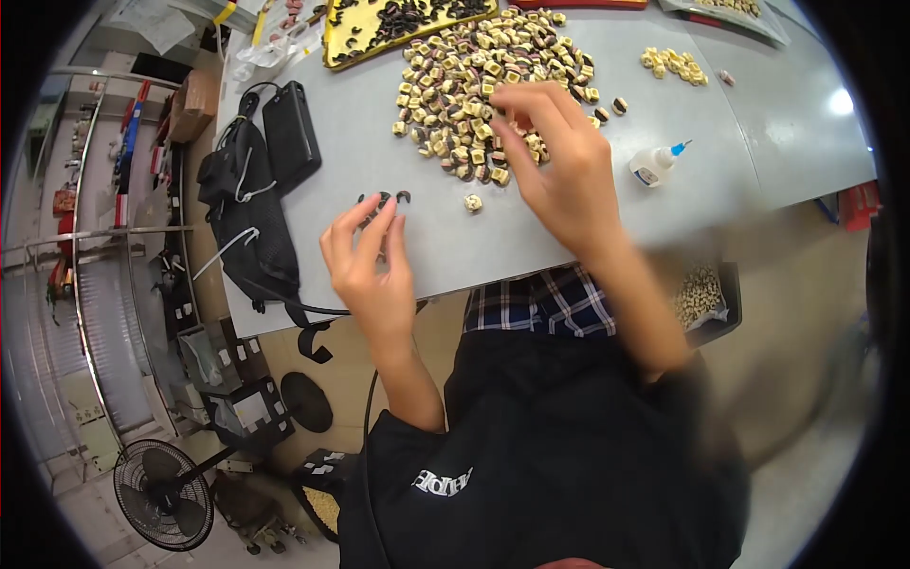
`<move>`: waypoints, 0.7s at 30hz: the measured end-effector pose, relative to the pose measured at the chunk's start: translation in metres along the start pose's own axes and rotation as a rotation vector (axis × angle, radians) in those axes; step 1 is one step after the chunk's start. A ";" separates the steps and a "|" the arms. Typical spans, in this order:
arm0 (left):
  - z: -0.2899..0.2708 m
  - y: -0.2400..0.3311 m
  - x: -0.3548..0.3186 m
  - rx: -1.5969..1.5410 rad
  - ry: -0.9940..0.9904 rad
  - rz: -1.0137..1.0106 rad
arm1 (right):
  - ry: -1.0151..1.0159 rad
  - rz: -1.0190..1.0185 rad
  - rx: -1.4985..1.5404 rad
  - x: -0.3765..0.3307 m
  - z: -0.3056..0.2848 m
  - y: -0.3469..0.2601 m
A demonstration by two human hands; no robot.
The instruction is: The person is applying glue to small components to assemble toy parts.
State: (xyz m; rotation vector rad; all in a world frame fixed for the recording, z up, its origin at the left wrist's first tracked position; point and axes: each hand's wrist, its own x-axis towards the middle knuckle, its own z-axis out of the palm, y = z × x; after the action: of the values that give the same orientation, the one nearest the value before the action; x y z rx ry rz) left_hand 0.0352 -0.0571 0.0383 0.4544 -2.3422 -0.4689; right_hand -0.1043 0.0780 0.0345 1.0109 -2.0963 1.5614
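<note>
Left hand (365, 261) fingers pinch dark rings (389, 198); right hand (555, 166) fingers narrow over cream pieces (483, 81).

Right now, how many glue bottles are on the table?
1. A small white glue bottle with a blue tip lies on the grey table, just right of the right hand. Others could be hidden off-frame.

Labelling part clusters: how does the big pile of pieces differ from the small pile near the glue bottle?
The big pile holds many pieces, cream mixed with dark ones; the small pile holds few, nearly all cream. The right hand reaches into the big pile; nothing touches the small pile. Both lie loose on the grey table.
</note>
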 end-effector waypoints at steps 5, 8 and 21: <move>0.016 -0.008 0.014 0.187 -0.123 0.128 | 0.071 -0.071 -0.219 0.018 0.000 0.008; 0.022 -0.018 0.017 0.162 -0.192 0.117 | 0.101 -0.080 -0.191 0.010 -0.012 0.001; 0.001 -0.012 0.033 -0.012 -0.379 -0.030 | 0.145 -0.003 0.130 -0.062 -0.078 -0.019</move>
State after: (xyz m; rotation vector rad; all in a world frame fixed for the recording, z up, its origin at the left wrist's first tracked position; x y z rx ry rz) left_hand 0.0136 -0.0817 0.0511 0.4249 -2.6967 -0.6281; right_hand -0.0595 0.1684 0.0342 0.9122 -1.9169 1.7340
